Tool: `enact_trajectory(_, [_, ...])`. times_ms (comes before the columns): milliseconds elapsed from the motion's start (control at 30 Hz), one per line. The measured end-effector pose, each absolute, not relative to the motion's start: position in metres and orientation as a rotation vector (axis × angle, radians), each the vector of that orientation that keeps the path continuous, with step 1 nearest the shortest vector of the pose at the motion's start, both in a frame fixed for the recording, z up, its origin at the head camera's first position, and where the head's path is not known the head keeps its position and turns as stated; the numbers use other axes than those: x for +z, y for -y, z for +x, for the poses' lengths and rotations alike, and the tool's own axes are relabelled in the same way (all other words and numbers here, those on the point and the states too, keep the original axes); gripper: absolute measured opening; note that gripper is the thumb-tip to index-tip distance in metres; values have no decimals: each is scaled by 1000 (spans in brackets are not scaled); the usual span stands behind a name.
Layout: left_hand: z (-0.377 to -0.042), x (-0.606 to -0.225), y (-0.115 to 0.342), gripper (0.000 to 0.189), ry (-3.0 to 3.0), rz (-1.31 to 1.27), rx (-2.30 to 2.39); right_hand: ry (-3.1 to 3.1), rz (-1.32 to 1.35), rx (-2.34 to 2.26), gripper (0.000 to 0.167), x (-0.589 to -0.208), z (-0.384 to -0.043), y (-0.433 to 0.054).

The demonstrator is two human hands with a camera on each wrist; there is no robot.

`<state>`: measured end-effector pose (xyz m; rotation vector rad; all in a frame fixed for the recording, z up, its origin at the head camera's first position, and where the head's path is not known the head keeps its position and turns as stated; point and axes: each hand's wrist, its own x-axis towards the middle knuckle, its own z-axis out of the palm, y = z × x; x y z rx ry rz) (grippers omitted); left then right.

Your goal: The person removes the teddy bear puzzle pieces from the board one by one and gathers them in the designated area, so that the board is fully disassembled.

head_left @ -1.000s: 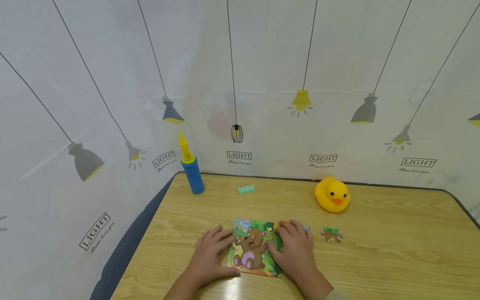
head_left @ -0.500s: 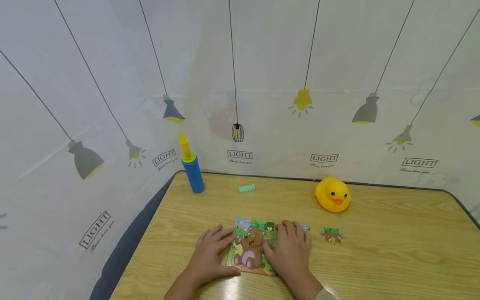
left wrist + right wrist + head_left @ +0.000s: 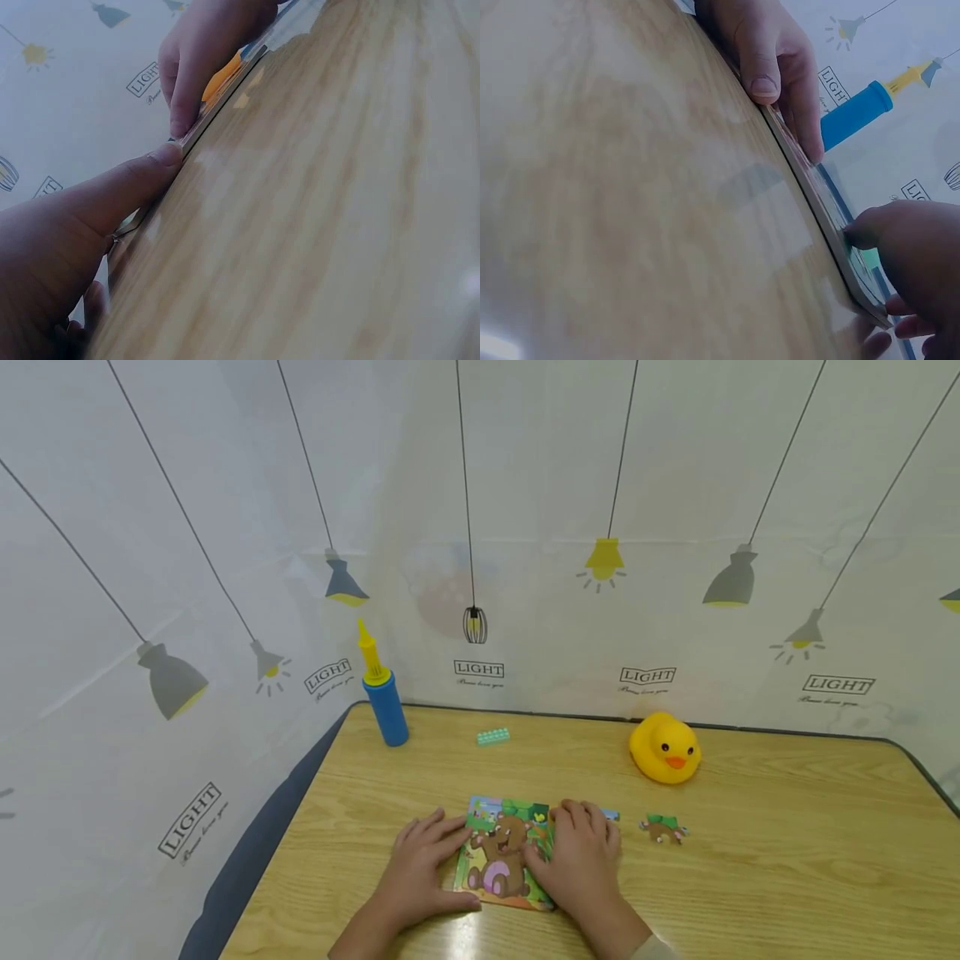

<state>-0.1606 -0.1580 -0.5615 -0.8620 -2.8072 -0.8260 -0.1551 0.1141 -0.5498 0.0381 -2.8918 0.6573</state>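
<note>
A small jigsaw puzzle (image 3: 498, 860) with a brown bear picture lies flat on the wooden table (image 3: 780, 860). My left hand (image 3: 420, 872) rests at its left side, fingers fairly straight against the left edge and thumb at the near edge. In the right wrist view this left hand (image 3: 769, 60) appears beyond the puzzle's thin edge. My right hand (image 3: 581, 860) grips the puzzle's right side, thumb on the picture and fingers bent around the outer edge, covering that part. A bit of blue-printed card (image 3: 612, 816) shows past its fingers. One loose puzzle piece (image 3: 663, 829) lies farther right.
A yellow rubber duck (image 3: 665, 749) sits toward the back right of the table. At the back left stands a blue hand pump (image 3: 387, 712) with a yellow nozzle, and a mint toy brick (image 3: 493, 737) lies nearby. A lamp-printed cloth (image 3: 540, 610) hangs behind.
My right hand has shifted slightly left over the puzzle, hiding more of its right side and uncovering more of the blue-printed card behind. The left hand stays in place.
</note>
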Motion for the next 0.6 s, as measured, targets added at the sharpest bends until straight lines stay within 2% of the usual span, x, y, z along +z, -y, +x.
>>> enact_trajectory(600, [-160, -560, 158, 104, 2827, -858, -852, 2949, 41, 737, 75, -548, -161, -123])
